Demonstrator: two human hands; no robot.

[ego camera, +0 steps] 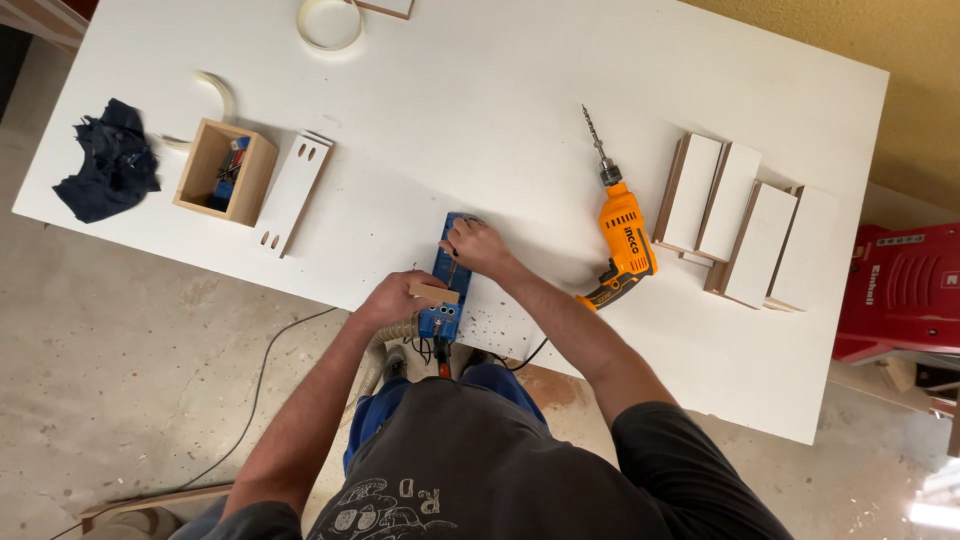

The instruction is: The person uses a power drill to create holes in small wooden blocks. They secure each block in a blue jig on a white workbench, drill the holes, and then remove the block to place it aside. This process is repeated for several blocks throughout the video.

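Left hand point(392, 298) grips wood piece point(433, 293) across blue jig point(446, 275), lengthwise away; right hand point(476, 245) grasps its top.

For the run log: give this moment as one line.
left hand: holds wood block | right hand: on blue jig | drill: lying idle

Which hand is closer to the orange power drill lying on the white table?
The right hand. It rests on the far end of the blue drilling jig, just left of the orange power drill. The left hand holds a small wooden block farther away.
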